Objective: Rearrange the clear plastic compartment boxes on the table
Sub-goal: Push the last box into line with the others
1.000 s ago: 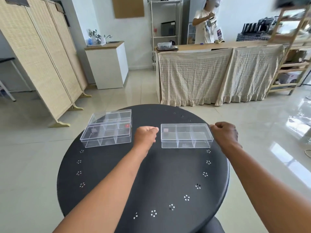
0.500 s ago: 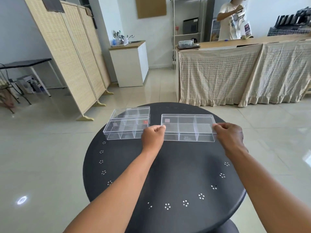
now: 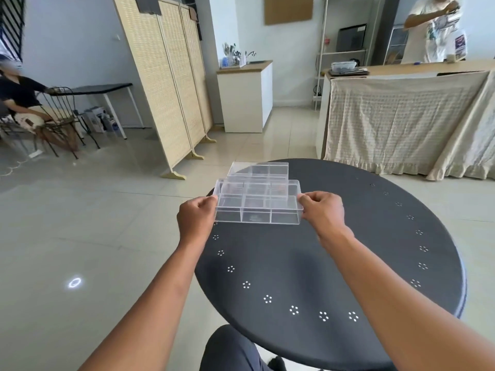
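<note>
Two bare forearms rise from the bottom corners of the frame and meet at the centre, where your hands hold one clear box between them. Your left hand (image 3: 197,220) pinches the box's left end, fingers curled narrow around the edge. Your right hand (image 3: 322,214) does the same at the right end. The held box (image 3: 258,207) is a clear plastic compartment box split by dividers into several cells; it sits level, over the far left edge of the round black table (image 3: 348,263). Whether its base touches anything beneath, you cannot tell, since the clear walls overlap.

Just behind it, slightly higher in the frame, are more clear boxes (image 3: 258,171), at least one and apparently two stacked, partly covered by the one you hold. A small reddish item shows faintly through the plastic near the right side.

Small clusters of holes ring the tabletop near its rim.

Farther off, in the upper left, stands a folding woven screen (image 3: 171,76), with a seated person (image 3: 18,100) at the far left edge. At upper right a cloth-draped counter (image 3: 401,119) runs across, and another person (image 3: 434,28) stands behind it.
</note>
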A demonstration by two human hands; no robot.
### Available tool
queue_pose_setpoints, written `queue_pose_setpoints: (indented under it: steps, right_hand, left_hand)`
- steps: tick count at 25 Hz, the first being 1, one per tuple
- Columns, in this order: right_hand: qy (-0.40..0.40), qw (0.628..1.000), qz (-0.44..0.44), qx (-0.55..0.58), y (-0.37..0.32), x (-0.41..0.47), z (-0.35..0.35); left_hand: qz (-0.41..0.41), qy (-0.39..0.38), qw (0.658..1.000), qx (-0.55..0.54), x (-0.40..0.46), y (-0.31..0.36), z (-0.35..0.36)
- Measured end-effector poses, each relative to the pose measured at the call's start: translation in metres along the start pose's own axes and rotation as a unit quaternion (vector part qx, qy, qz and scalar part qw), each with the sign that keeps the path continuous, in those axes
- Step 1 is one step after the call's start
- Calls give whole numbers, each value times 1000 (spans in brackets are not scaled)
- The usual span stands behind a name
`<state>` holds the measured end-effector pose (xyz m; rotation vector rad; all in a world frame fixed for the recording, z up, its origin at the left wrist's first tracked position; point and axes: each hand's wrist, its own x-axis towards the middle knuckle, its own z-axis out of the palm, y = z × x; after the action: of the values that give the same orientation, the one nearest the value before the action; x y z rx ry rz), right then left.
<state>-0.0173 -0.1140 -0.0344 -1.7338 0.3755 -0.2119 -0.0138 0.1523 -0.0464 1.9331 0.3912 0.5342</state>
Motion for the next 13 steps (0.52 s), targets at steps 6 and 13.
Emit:
queue_pose_setpoints:
  steps: [6, 13]
  right_hand:
    - [-10, 998, 38, -43, 28, -9, 39]
    - [13, 996, 58, -65, 41, 0, 42]
  left_hand:
    - [-38, -32, 999, 21, 13, -56, -7]
    - [-47, -91, 995, 22, 30, -71, 19]
